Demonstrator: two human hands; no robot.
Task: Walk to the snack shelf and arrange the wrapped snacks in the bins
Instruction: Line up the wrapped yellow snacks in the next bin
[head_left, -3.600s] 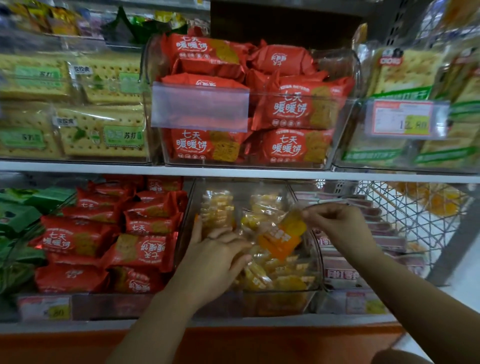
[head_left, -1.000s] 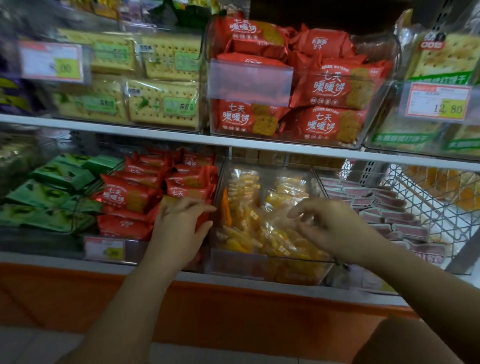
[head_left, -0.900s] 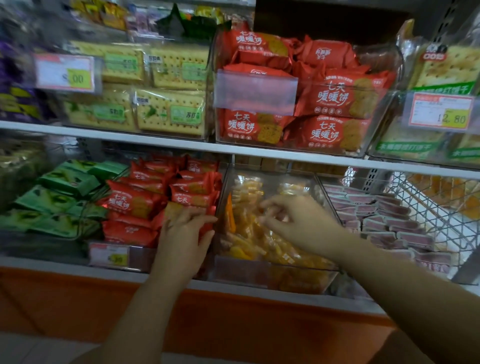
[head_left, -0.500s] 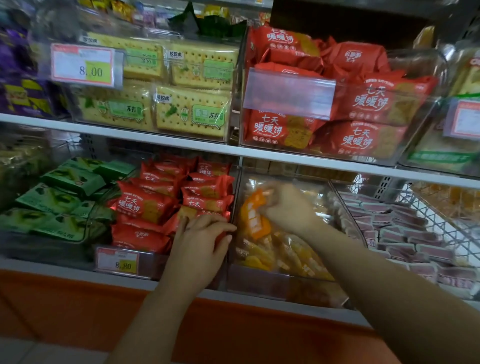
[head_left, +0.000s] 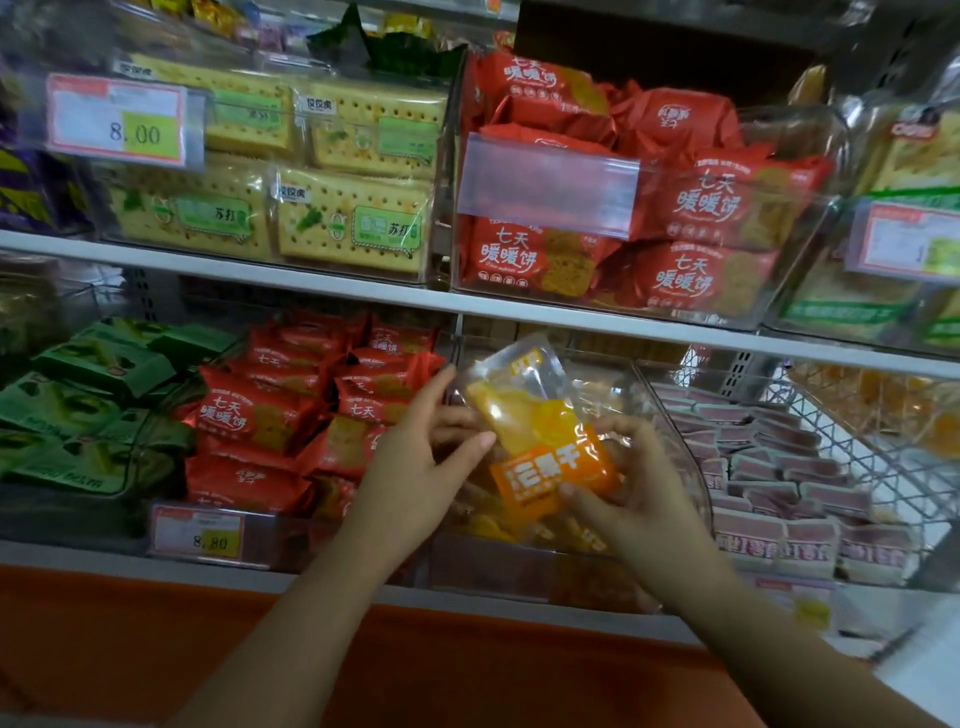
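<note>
An orange and clear snack packet (head_left: 540, 436) is held up over the clear middle bin (head_left: 670, 415) on the lower shelf. My right hand (head_left: 639, 499) grips its orange lower end. My left hand (head_left: 415, 467) has its fingers spread, with the thumb tip touching the packet's left edge and the palm against the bin's left wall. More yellow wrapped snacks (head_left: 488, 525) lie in the bin under the packet, mostly hidden by my hands.
Red cookie packs (head_left: 270, 410) fill the bin to the left, green packs (head_left: 83, 405) lie further left, pink-wrapped bars (head_left: 779, 467) to the right. The upper shelf (head_left: 311, 283) carries bins of yellow crackers (head_left: 332, 218) and red packs (head_left: 691, 208). A wire basket (head_left: 893, 431) stands at far right.
My right hand has lifted the orange packet out of the bin and turned it flat toward me. My left hand moved from the red packs' bin to the packet's left edge.
</note>
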